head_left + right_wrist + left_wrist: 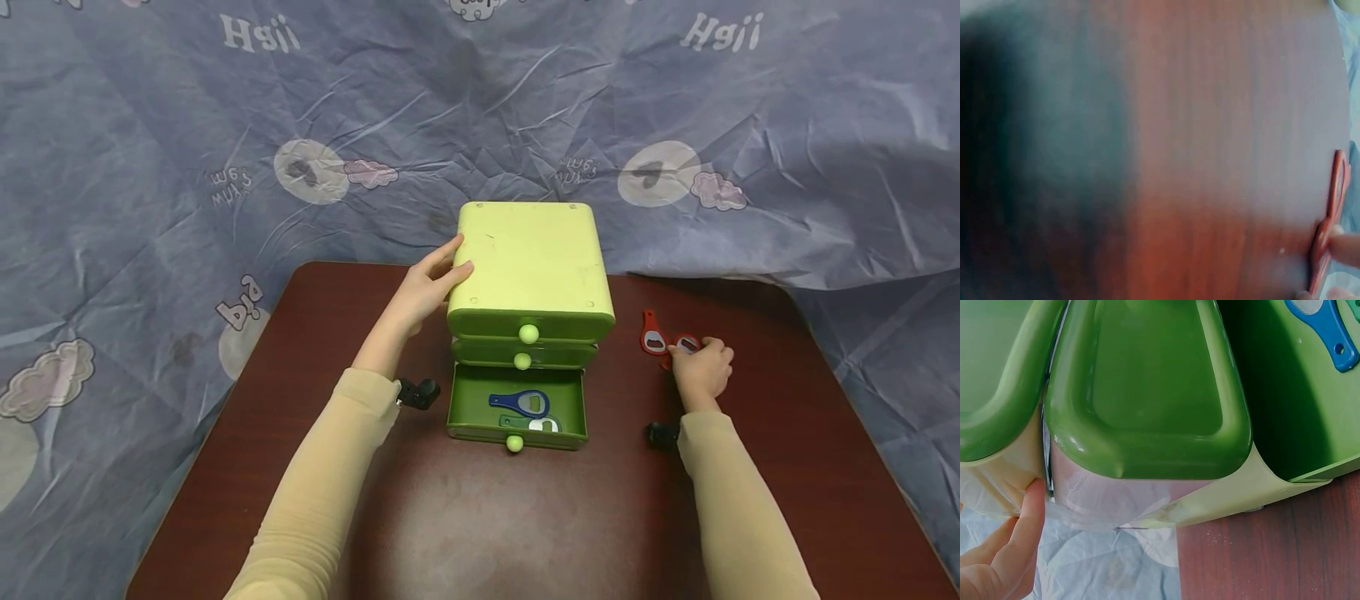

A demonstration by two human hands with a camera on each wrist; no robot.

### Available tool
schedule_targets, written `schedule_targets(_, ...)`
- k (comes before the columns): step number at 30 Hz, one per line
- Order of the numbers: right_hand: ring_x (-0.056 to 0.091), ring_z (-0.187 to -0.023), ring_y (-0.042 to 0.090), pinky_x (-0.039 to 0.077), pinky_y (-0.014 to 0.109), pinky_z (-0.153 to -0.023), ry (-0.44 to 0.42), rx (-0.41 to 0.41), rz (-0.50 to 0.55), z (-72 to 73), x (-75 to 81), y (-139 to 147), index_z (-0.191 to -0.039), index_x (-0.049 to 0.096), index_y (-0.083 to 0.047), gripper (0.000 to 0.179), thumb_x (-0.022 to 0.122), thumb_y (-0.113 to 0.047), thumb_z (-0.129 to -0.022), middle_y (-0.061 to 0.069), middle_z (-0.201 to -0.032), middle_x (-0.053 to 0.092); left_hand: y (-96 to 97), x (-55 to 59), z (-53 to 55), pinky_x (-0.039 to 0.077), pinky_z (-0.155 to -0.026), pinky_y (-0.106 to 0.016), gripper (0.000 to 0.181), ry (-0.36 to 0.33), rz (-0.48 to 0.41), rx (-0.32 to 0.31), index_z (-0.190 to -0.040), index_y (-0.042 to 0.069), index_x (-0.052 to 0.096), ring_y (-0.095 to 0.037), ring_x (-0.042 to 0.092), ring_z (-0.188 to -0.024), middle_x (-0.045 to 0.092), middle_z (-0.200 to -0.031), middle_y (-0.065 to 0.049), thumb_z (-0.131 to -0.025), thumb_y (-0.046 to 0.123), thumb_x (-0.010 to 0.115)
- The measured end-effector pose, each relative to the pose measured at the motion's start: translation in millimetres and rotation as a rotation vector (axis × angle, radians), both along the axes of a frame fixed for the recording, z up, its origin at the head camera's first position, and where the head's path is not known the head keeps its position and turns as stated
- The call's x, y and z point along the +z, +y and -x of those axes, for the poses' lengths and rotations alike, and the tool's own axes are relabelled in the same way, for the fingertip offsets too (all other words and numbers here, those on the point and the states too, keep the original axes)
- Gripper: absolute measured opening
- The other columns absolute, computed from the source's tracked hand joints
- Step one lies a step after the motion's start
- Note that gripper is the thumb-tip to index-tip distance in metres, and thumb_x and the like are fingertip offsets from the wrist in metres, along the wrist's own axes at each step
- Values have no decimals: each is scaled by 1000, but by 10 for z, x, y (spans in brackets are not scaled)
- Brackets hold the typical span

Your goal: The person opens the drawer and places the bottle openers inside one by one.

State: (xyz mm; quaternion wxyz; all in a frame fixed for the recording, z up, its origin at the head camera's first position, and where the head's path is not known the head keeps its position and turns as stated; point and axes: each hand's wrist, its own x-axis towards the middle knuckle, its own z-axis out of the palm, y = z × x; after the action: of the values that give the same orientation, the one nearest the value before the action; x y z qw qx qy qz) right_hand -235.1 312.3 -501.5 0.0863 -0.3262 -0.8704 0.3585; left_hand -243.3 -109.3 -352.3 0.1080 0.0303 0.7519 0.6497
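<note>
A small drawer cabinet with a pale yellow top (532,258) and green drawer fronts stands on the table. My left hand (423,293) rests its extended fingers against the cabinet's left side near the top; the left wrist view shows a fingertip (1035,494) touching the pale side wall. The bottom drawer (465,400) is pulled out, with a blue bottle opener (532,404) and a green bottle opener (543,425) lying inside. Right of the cabinet, my right hand (703,373) pinches a red bottle opener (686,342), partly hidden by the fingers. Another red bottle opener (653,340) lies just left of it.
The upper drawer (487,325) and the middle drawer (487,353) are pushed in, each with a round light-green knob. A dark red wooden table (465,525) carries everything. Printed blue-grey cloth (525,100) hangs behind the table. The right wrist view is largely blurred.
</note>
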Motion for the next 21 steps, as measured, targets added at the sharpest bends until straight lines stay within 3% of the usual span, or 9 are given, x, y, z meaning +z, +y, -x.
schedule_targets(5,30,-130,50,29,56,-106,-10,3,13,0,63,15,-142,46,4,57,63,-17,-91,32,-142,39,4,-7,6,54,-95,-47,60,-1,-7,-2,-150,43,36,-27,57,-127,42,-154,-5,-97,39,63)
schedule_targets(10,24,-134,49,30,58,-108,-62,-28,99,-31,130,62,-142,46,5,58,53,-21,-91,33,-145,32,9,-10,8,54,-95,-47,60,-1,-6,0,-151,43,36,-27,57,-127,42,-154,-6,-97,39,63)
schedule_targets(16,21,-138,47,28,58,-112,-106,-41,178,-48,151,140,-148,41,1,63,58,-20,-90,32,-150,25,12,-8,3,54,-94,-46,60,-2,-1,0,-151,43,35,-27,57,-126,42,-154,-6,-97,38,63)
schedule_targets(21,28,-136,51,28,55,-113,-157,-18,146,-50,174,186,-144,44,3,62,62,-20,-90,34,-147,34,6,-8,8,55,-93,-46,60,0,5,2,-151,44,35,-27,58,-125,42,-154,-6,-97,39,63)
